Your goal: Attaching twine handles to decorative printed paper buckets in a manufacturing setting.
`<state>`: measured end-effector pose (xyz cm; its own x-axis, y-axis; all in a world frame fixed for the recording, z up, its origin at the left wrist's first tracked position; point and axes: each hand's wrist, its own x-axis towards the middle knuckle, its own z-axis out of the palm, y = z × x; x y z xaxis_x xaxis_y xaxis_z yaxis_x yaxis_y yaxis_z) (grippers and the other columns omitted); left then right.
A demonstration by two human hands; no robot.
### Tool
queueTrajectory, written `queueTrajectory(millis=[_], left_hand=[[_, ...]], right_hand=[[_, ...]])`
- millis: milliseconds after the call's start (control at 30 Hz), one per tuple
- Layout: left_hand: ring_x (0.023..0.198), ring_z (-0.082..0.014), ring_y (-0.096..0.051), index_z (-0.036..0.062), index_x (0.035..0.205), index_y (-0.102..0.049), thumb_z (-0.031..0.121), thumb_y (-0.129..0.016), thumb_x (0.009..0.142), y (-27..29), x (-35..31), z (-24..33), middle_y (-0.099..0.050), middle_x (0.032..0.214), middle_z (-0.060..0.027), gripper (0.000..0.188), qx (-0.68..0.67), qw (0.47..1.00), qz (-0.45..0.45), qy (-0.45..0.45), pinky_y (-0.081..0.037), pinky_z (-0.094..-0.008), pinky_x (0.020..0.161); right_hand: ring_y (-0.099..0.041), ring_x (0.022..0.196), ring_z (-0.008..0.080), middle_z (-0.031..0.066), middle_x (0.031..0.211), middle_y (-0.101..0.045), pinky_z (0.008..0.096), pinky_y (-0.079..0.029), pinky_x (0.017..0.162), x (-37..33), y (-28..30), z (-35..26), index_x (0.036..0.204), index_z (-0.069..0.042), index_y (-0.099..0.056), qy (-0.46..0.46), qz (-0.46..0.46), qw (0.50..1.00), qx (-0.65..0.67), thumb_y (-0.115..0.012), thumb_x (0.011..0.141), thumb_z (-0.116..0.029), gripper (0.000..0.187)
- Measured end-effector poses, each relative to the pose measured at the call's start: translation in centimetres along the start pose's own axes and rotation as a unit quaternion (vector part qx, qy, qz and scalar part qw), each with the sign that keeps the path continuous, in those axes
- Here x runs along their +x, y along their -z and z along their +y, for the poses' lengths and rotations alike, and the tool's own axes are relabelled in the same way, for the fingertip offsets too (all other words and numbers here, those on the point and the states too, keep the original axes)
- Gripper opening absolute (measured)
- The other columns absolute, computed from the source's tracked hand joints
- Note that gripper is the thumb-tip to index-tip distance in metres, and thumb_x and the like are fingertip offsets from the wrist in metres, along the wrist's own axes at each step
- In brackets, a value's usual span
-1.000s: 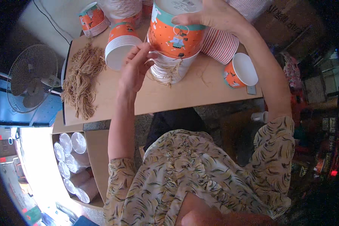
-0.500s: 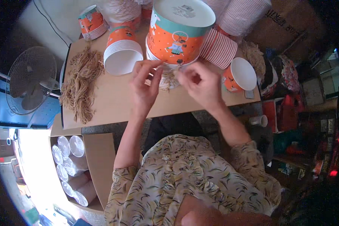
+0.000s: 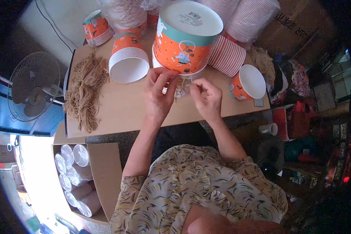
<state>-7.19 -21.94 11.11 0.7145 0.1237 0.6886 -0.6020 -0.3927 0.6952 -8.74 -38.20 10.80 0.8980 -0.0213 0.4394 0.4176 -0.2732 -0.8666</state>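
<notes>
A large orange paper bucket (image 3: 179, 50) with a teal band and cartoon prints stands upside down before me, its white base up. Both hands are at its near lower rim. My left hand (image 3: 159, 91) is closed in a pinch against the rim's left part. A short way to the right, my right hand (image 3: 209, 99) pinches what looks like a thin pale strand running up to the rim. What the left fingertips hold is hidden. Between the hands, just below the rim, lies a small pale bundle of cord (image 3: 180, 90).
A heap of tan twine (image 3: 85, 93) lies on the table (image 3: 121, 105) at left. Nested cups (image 3: 129, 64) lie beside it; more stacks (image 3: 228, 54) and a tilted cup (image 3: 250, 84) are at right. A fan (image 3: 35, 85) and a carton of wrapped cups (image 3: 103, 171) flank the table's left.
My right hand has come down and toward me, its fingers drawn into a tighter pinch. My left hand has shifted slightly right along the bucket's rim.
</notes>
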Motion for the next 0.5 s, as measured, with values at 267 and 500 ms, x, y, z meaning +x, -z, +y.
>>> queueTrajectory(millis=[267, 500], left_hand=[[0.080, -0.0200, -0.066, 0.0045, 0.100, -0.073, -0.005, -0.079, 0.081, -0.8, -0.6, 0.6, -0.063, 0.097, -0.0097, 0.022, -0.013, 1.000, 0.002, 0.006, -0.057, -0.0305, 0.064], [0.081, -0.0211, -0.066, 0.0055, 0.099, -0.074, -0.004, -0.080, 0.079, -1.4, -0.6, 0.8, -0.061, 0.095, -0.0084, 0.023, 0.026, 0.999, -0.012, -0.026, -0.055, -0.0338, 0.068]], right_hand=[[-0.056, 0.069, 0.0030, -0.0033, 0.076, -0.063, 0.0230, -0.045, 0.061, -0.2, 0.8, 0.6, 0.094, -0.001, -0.068, -0.067, -0.035, 0.996, 0.053, -0.067, 0.092, -0.004, 0.004], [-0.058, 0.070, 0.0038, -0.0023, 0.078, -0.064, 0.0215, -0.046, 0.061, -0.3, 1.0, 1.3, 0.097, 0.000, -0.067, -0.107, -0.064, 0.983, 0.137, -0.069, 0.096, -0.011, 0.011]])
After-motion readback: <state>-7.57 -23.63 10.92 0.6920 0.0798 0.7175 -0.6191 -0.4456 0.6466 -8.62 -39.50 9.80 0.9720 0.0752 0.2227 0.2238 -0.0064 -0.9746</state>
